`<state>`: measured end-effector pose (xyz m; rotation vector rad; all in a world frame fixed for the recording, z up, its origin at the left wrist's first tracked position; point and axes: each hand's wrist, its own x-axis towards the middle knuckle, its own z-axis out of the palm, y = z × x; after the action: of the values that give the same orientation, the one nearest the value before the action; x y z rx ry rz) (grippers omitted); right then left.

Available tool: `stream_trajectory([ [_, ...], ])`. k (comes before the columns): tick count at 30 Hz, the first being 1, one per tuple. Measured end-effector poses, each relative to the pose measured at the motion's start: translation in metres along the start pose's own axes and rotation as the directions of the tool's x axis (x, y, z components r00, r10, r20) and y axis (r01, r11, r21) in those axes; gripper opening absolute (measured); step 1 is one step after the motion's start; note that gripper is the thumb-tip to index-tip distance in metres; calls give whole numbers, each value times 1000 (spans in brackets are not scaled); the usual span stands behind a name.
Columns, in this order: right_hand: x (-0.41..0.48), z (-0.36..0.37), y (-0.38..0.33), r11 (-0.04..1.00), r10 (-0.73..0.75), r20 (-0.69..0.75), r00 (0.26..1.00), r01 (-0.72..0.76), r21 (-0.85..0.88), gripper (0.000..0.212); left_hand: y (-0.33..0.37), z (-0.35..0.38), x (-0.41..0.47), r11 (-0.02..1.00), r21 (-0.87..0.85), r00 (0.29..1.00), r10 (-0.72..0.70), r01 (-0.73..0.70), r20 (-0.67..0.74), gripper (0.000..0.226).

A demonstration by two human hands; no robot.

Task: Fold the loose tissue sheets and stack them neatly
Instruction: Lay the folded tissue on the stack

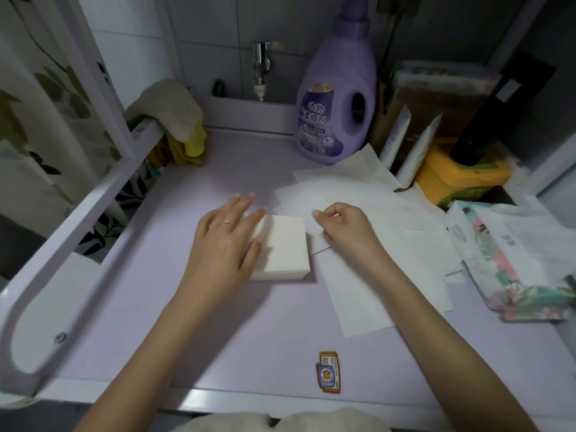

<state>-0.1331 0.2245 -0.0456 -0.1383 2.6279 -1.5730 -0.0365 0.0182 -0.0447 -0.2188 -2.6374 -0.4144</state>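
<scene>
both forearms reach in from the near edge over the lilac surface [187,322]. the left hand [229,235] lies palm down, fingers straight and slightly spread, resting flat on the left part of the folded stack [285,244]. its fingertips extend past the stack's far edge onto the surface. a thin ring [228,223] shows on one finger. this hand grips nothing.

the stack sits at mid-surface, a squared white block with even edges.

the right hand [343,227] is just beside the stack's right edge, knuckles up, fingers curled inward. thumb and forefinger pinch the edge of one of the loose tissue sheets [358,282]. these sheets lie spread and overlapping to the right of the stack, from the near right up toward the back.

a purple bottle [336,104] stands upright at the back. an opened tissue pack [511,260] lies at the right edge. a small sticker [328,372] sits on the surface near the front.
</scene>
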Motion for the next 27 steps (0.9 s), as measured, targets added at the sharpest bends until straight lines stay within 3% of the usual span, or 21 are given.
stream_trajectory([
  [3,10,-30,7,975,-48,-137,989,17,-220,15,5,5,1,1000,-1,984,-24,25,178,65],
  [5,14,-52,15,899,-30,-108,994,-20,-437,37,4,7,1,998,4,964,-69,70,258,78],
  [8,15,-76,30,754,130,2,992,-97,-650,64,5,8,2,996,42,949,-93,84,303,84],
  [10,15,-80,42,757,116,-6,993,-93,-647,58,7,8,3,994,47,944,-107,97,313,86],
  [15,11,-78,53,814,-91,-56,994,42,-579,38,8,8,3,992,86,937,-111,87,332,89],
  [20,16,-74,56,865,-153,-167,974,51,-499,11,8,7,3,994,77,940,-102,81,325,90],
  [27,21,-73,65,865,-188,-183,965,74,-497,8,13,8,0,996,-9,977,-81,84,197,78],
])
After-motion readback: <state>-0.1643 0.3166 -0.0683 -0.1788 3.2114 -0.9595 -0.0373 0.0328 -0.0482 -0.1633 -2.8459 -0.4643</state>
